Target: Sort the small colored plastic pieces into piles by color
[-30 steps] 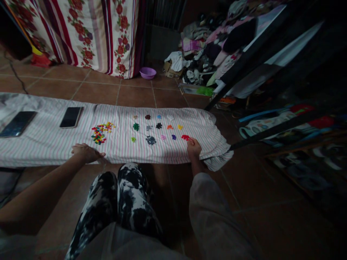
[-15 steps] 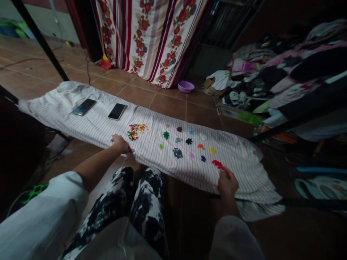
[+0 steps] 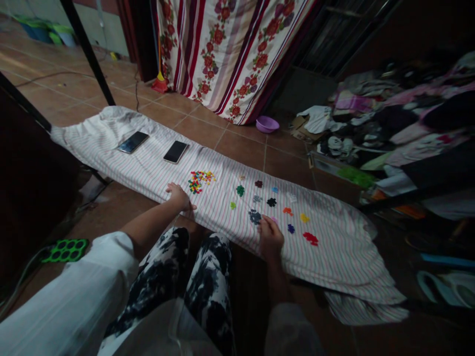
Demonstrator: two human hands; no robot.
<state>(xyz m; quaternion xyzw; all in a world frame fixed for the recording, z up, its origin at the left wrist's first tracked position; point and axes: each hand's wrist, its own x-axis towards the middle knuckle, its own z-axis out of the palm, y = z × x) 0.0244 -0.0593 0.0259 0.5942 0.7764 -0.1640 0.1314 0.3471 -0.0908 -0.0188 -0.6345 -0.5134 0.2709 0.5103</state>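
Observation:
My left hand [image 3: 180,198] rests on the near edge of the striped cloth [image 3: 148,165], thumb apart from the fingers, holding nothing I can see. Just beyond it lies a mixed pile of small coloured pieces [image 3: 200,181]. My right hand [image 3: 270,237] is closed in a pinch beside the dark grey pile [image 3: 255,216] and partly covers the pink pile [image 3: 274,220]. Whether anything is between its fingertips is too small to see. Around it are single-colour piles: red [image 3: 310,239], purple [image 3: 291,228], orange [image 3: 287,211], yellow [image 3: 305,218], black [image 3: 271,202], green [image 3: 240,191] and others.
Two phones, one [image 3: 132,142] at far left and another [image 3: 175,152] closer, lie on the cloth. Beyond the cloth are a purple basin [image 3: 267,124] on the tiles, a flowered curtain [image 3: 222,54] and heaped clothes [image 3: 371,109]. A black bar [image 3: 89,54] rises at the left.
My right hand has moved left from the red pile to beside the dark grey and pink piles. The left hand stays by the mixed pile. The whole view has shifted slightly.

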